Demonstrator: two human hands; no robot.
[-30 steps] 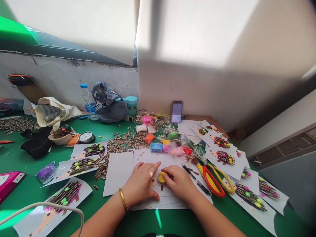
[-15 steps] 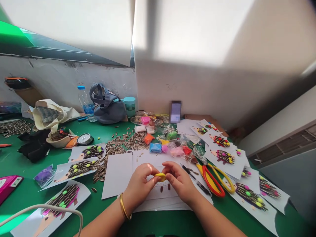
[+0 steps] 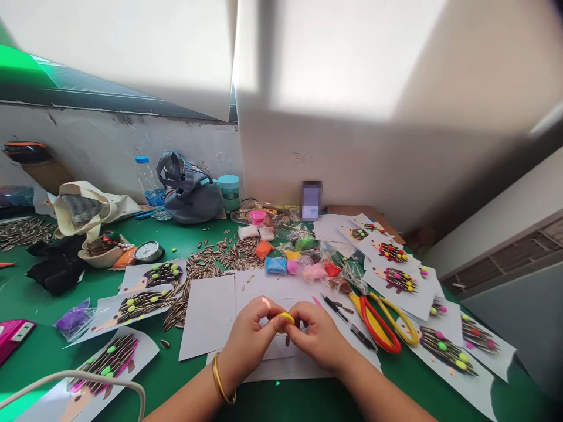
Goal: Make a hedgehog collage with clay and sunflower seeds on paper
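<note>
A flattened piece of yellow modelling clay [image 3: 287, 317] is pinched between the fingertips of my left hand [image 3: 251, 335] and my right hand [image 3: 320, 337]. Both hands are closed and meet over white sheets of paper [image 3: 281, 370]. Beneath the clay, a small brown piece [image 3: 287, 340] shows on the top sheet; the hands hide most of that sheet. Left of my left hand lies a blank white card [image 3: 207, 319]. A black pen [image 3: 361, 335] rests beside my right hand, near red-handled scissors [image 3: 379, 328].
Sunflower seeds [image 3: 222, 258] lie heaped behind the card. Packets of coloured clay, such as a blue one [image 3: 275, 266], sit beyond the paper. Hedgehog pictures [image 3: 398, 280] with seed spines spread on the right, others [image 3: 105, 366] on the left. A cable [image 3: 88, 374] crosses the front left.
My hands have drawn closer together around the yellow clay, and the right fingers now curl over its edge. A small green scrap shows at the table's front.
</note>
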